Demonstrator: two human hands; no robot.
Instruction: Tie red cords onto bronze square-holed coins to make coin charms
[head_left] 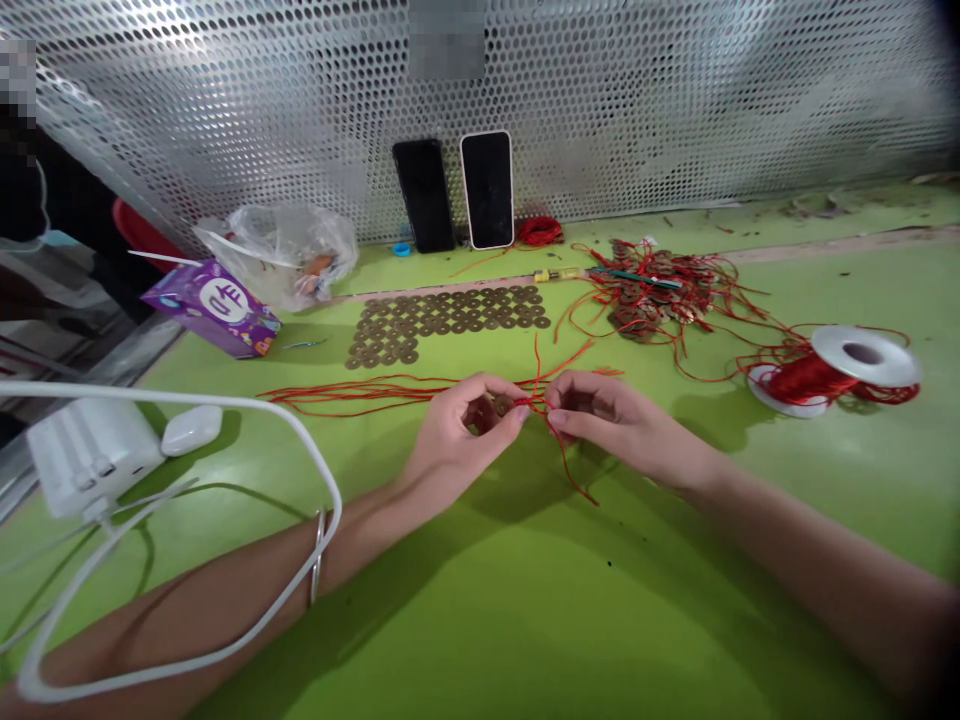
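My left hand (480,415) and my right hand (600,410) meet over the green table, each pinching a thin red cord (573,470). One loose end of that cord hangs down towards me, and another sticks up between the hands. A brass-coloured coin (502,405) shows inside the curl of my left fingers. Behind my hands, several cut red cords (360,390) lie stretched out to the left. Rows of holed coins (450,318) are laid flat beyond them. Exactly how the cord loops at my fingertips is too small to make out.
To the right stand a spool of red cord (817,375) and a heap of corded coins (660,285). Two phones (486,190) lean on the perforated metal panel. A purple carton (221,310), plastic bag (292,250) and white charger (90,455) are left; a white cable (330,470) crosses my left forearm.
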